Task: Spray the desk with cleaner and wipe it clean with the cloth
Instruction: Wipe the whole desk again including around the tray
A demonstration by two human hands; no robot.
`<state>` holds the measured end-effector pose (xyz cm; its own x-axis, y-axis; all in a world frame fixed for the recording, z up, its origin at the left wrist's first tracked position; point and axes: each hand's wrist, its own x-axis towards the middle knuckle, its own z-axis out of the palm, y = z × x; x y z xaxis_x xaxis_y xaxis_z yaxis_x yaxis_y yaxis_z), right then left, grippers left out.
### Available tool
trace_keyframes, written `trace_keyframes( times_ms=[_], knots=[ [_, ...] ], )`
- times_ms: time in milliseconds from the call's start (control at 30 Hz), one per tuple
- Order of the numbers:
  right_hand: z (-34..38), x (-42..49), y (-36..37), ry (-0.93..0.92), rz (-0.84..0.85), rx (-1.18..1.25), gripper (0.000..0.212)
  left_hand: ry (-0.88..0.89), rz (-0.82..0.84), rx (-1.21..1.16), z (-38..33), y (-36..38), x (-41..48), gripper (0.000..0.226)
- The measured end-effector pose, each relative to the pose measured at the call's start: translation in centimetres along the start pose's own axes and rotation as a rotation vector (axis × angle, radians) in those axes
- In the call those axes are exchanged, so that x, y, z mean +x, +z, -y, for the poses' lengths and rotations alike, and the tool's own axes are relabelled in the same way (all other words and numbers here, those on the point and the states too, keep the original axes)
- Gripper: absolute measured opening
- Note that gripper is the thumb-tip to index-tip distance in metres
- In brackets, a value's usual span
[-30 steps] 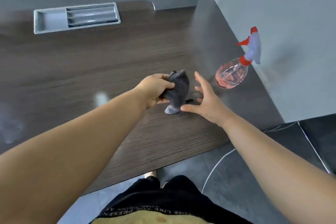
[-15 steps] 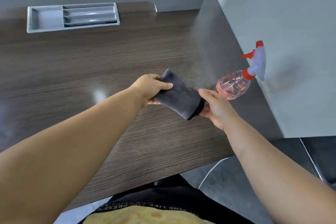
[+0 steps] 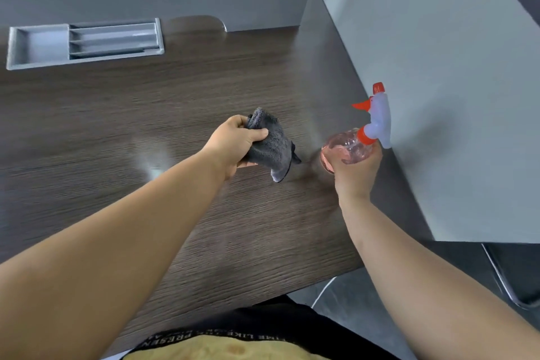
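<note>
A dark wood-grain desk fills the view. My left hand is shut on a grey cloth, bunched and hanging just above the desk's middle. To its right a clear pink spray bottle with a white head and red trigger stands beside the grey side panel. My right hand is wrapped around the bottle's body from the near side, hiding its lower part.
A grey recessed tray with slots sits in the desk at the back left. A grey partition walls off the right side. The desk's near edge runs just ahead of my body; dark floor and a chair leg show at lower right.
My right hand let go of the cloth and moved right to grip the spray bottle. The left hand keeps the cloth, now bunched and hanging from that hand alone.
</note>
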<state>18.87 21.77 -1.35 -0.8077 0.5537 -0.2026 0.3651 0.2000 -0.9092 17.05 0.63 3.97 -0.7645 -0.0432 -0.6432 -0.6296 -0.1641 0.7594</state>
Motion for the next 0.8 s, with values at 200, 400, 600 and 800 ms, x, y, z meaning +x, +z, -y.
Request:
trace_keyframes(
  times_ms=[200, 400, 600, 800],
  knots=[
    [2.3, 1.2, 1.7, -0.103, 0.166, -0.030, 0.077, 0.003, -0.095, -0.064, -1.1, -1.4, 1.5, 0.015],
    [7.6, 5.2, 8.9, -0.198, 0.432, -0.091, 0.085, 0.064, -0.296, -0.104, -4.1, -3.1, 4.4, 0.017],
    [11.2, 10.1, 15.6, -0.163, 0.453, -0.083, 0.083, 0.104, -0.281, -0.182, -10.2, -3.4, 10.3, 0.018],
    [12.4, 13.0, 18.3, -0.149, 0.391, -0.072, 0.066, 0.070, -0.475, 0.469, -11.5, -5.0, 15.0, 0.069]
  ],
)
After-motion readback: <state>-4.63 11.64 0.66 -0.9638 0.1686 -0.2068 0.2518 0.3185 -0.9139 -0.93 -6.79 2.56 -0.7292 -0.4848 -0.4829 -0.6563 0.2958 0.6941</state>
